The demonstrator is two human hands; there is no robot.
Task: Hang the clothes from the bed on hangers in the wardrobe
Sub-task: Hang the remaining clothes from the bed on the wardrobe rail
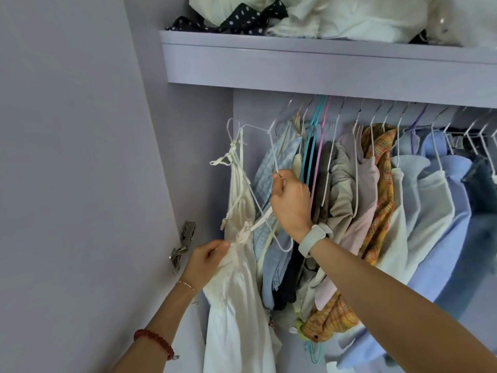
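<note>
At centre frame, right hand (289, 199) pinched a white hanger (271, 157); left hand (208, 261) gripped the cream strap dress (236, 305), lower left. Dress partly strapped on, hanger seemingly not yet on rail; many garments already hung.

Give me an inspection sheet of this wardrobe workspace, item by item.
Surface: lilac wardrobe shelf above the hanging space.
Job's things: cream strappy dress draped on a white wire hanger, tilted, hook not on any rail.
Clutter: white and polka-dot fabrics piled on the shelf; packed row of hung garments.
Grippers: left hand pinches the dress top; right hand grips the hanger.
Cables: nothing seen.
Surroundings: open wardrobe door with metal hinge.
</note>
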